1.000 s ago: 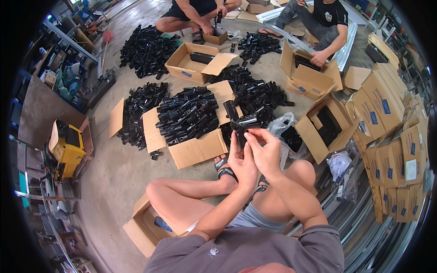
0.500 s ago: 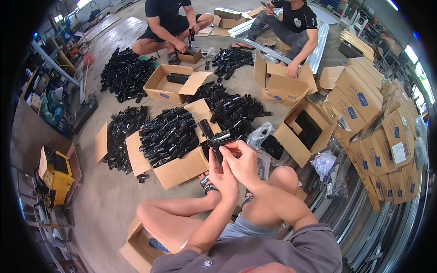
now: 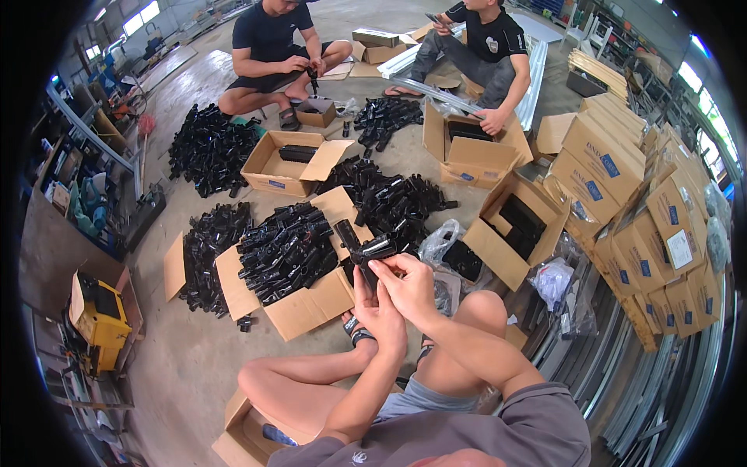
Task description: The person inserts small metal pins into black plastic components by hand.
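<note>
Between my hands is a glossy black branched part (image 3: 360, 251), with one arm pointing up and away and another off to the right. My left hand (image 3: 380, 319) grips its lower end from below, fingers pressed to it. From the right, my right hand (image 3: 408, 288) pinches it near where the arms meet. Just beyond the hands an open cardboard box (image 3: 307, 306) holds a heap of similar black parts (image 3: 284, 247). Another pile of black parts (image 3: 401, 204) lies on the floor to its right.
More black piles (image 3: 212, 148) lie at the left. Two people sit opposite: one handles a black part (image 3: 312, 78), the other reaches to an open box (image 3: 475, 167). Another box (image 3: 506, 249) and stacked cartons (image 3: 622, 187) stand right, beside metal profiles (image 3: 560, 381).
My view has shifted slightly; both my hands keep hold of the black part, which is turned a little. The far left person's hands have come together. Black parts now show in the far right box.
</note>
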`<state>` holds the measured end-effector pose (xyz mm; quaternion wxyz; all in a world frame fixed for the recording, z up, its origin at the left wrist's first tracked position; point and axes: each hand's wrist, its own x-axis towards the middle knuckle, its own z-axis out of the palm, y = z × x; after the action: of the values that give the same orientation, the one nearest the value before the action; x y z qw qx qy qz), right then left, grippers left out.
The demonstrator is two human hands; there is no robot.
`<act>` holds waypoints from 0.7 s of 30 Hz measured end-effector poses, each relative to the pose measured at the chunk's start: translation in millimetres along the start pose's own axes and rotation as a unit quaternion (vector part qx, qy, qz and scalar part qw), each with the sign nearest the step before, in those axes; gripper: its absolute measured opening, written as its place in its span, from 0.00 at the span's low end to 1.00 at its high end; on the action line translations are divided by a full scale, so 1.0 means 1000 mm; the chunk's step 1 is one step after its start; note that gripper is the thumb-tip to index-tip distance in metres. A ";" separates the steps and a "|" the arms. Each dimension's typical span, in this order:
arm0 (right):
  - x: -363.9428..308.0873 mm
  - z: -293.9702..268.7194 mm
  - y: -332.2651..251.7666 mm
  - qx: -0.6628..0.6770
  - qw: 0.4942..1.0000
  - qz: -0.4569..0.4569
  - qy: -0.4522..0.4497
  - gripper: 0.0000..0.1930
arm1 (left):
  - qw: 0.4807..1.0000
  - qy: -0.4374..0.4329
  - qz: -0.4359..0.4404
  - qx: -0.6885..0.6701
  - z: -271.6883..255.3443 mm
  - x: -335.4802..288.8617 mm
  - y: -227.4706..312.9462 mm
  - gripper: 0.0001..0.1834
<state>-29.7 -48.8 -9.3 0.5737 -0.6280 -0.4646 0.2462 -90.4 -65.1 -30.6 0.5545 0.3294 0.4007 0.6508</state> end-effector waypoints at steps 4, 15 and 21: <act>0.001 0.000 -0.006 -0.025 1.000 -0.011 -0.004 0.09 | 1.000 -0.005 0.006 -0.009 -0.002 0.001 -0.004 0.31; -0.001 -0.009 -0.011 -0.099 0.988 -0.116 -0.002 0.09 | 1.000 -0.008 0.007 -0.017 -0.006 -0.002 -0.004 0.28; 0.000 -0.007 -0.015 -0.078 0.993 -0.083 -0.013 0.10 | 1.000 -0.010 0.010 -0.021 -0.003 0.000 -0.001 0.30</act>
<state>-28.2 -53.0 6.2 0.5357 -0.6267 -0.5400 0.1691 -92.8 -65.2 -33.4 0.5589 0.3280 0.3777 0.6614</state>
